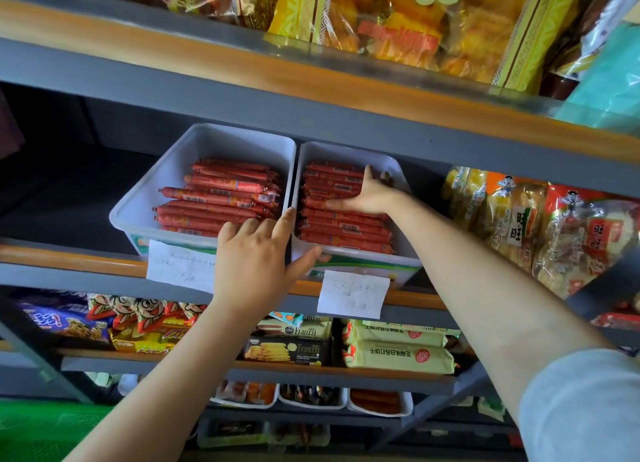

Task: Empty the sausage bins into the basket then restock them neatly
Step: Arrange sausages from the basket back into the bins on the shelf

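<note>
red sausages (346, 219) fill two white bins side by side on the middle shelf (86, 257), each stack lying with its long axis left to right, parallel to the shelf edge. the left bin (166, 184) holds a slightly looser pile; the right bin (398, 253) holds a flatter, tidier layer. the left hand (256, 257) is at the front where the bins meet, fingers hooked over the left bin's front rim and thumb spread across to the right bin's front, so it seems to steady rather than lift. the right hand (367, 198) is deeper in, lying flat with straight fingers on the right bin's sausages, gripping nothing. it is the nearer hand to that stack, and any nudge would go along the sausages' length, toward the wall between the bins. both bins look stocked, so i judge this to be late tidying. a green corner (41, 427) at bottom left may be the basket; i cannot tell.
</note>
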Motion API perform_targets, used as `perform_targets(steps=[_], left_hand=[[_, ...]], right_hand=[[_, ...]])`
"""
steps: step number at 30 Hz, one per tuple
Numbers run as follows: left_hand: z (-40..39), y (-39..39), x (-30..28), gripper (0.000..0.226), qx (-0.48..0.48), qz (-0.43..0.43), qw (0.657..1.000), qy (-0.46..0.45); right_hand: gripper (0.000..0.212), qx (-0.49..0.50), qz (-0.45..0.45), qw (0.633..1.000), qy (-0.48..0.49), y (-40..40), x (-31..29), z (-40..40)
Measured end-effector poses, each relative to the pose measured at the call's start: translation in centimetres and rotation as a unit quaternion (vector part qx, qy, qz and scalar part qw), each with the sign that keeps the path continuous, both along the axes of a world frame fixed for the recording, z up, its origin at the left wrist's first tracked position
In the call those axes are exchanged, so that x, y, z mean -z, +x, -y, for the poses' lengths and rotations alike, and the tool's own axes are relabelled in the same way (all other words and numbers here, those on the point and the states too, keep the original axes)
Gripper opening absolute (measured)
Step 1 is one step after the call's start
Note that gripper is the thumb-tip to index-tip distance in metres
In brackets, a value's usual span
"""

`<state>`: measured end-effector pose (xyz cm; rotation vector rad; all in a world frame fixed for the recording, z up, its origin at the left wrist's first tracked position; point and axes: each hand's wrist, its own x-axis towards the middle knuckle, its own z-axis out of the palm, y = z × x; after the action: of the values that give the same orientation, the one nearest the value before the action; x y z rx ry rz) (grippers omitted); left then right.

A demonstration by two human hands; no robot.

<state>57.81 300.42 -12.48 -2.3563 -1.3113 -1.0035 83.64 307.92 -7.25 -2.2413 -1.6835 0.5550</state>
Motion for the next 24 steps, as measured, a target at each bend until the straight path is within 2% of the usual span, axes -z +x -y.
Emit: perform_targets(steps=[4,7,8,12,15,19,21,24], left_hand=[[0.0,0.0,-0.1,0.074,-0.003,0.001,1.000,0.003],[0.1,0.1,-0.1,0.073,-0.005,0.001,1.000,0.001],[0.1,0.2,-0.1,0.073,-0.007,0.000,1.000,0.001],[0.2,0.2,-0.1,0.072,-0.005,0.001,1.000,0.004],[0.2,0.1,-0.1,0.072,-0.002,0.006,1.000,0.006],[0.1,0.1,-0.1,0.071,-0.001,0.008,1.000,0.004],[0.2,0.1,-0.1,0.072,-0.001,0.007,1.000,0.003],[0.3,0.1,-0.1,0.072,-0.003,0.005,1.000,0.000]], right_hand=[[0.128,-0.011,-0.076,0.997,0.017,-0.8,-0.1,0.6],[0.091,-0.003,-0.095,0.995,0.032,-1.7,-0.7,1.8],[0.088,0.007,-0.095,0.995,0.041,-1.5,-0.5,1.7],[0.105,0.046,-0.091,0.993,0.067,-2.3,-0.6,2.0],[0.110,0.074,-0.069,0.994,0.042,-2.1,-0.6,1.2],[0.132,0.104,-0.020,0.994,-0.018,-1.1,-0.8,0.0],[0.136,0.112,-0.029,0.993,-0.020,-1.2,-0.7,-0.1],[0.131,0.092,-0.039,0.995,0.011,-1.4,0.0,-0.2]])
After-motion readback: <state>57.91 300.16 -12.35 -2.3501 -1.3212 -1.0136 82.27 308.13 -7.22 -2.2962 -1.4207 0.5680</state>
